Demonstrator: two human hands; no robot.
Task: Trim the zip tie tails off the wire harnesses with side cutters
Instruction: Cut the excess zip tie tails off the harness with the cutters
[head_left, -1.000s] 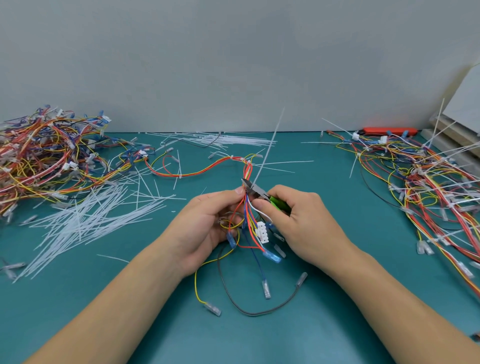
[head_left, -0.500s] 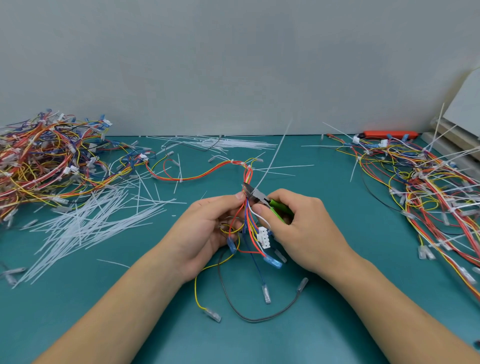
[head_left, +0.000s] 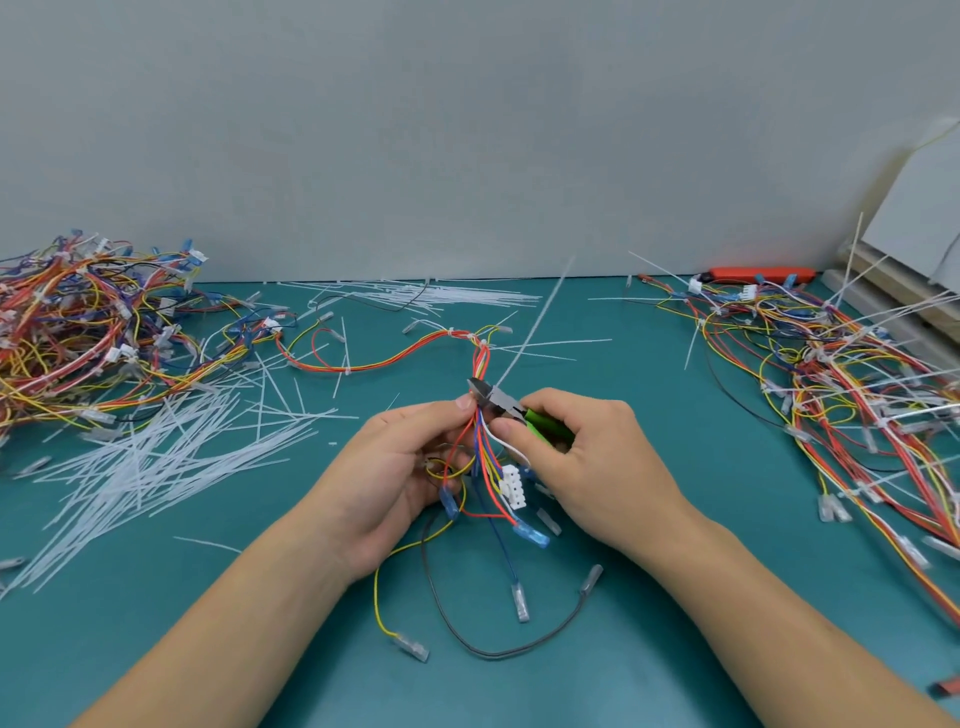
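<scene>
Teal mat (head_left: 675, 597) covers the whole bench, and both hands are working in the middle of it. The left hand (head_left: 395, 478) has its fingers and thumb curled round a wire harness (head_left: 485, 452), pinching the bundle of red, blue, yellow and white wires just below where the cutting happens. The right hand (head_left: 587, 467) is wrapped round the green handles of the side cutters (head_left: 498, 401), fingers tight on them, with the grey metal head poking out toward the bundle. The tips look nearly closed right at the base of a long white zip tie tail (head_left: 535, 325) that sticks up and to the right from the bundle; can't tell if it's cut through or not.

Below the hands the harness fans out: a white connector (head_left: 511, 486), blue-sleeved terminals, a grey wire (head_left: 467, 642) looping on the mat, and a yellow one ending in a clear terminal. The harness's other end runs up and left across the mat.

On the left there's a big tangled pile of harnesses (head_left: 88, 332), with a heap of cut white tails (head_left: 156, 452) just in front of it. Another pile of harnesses (head_left: 852, 395) with tails sticking out sits on the right, and an orange tool (head_left: 758, 274) lies against the back wall.
</scene>
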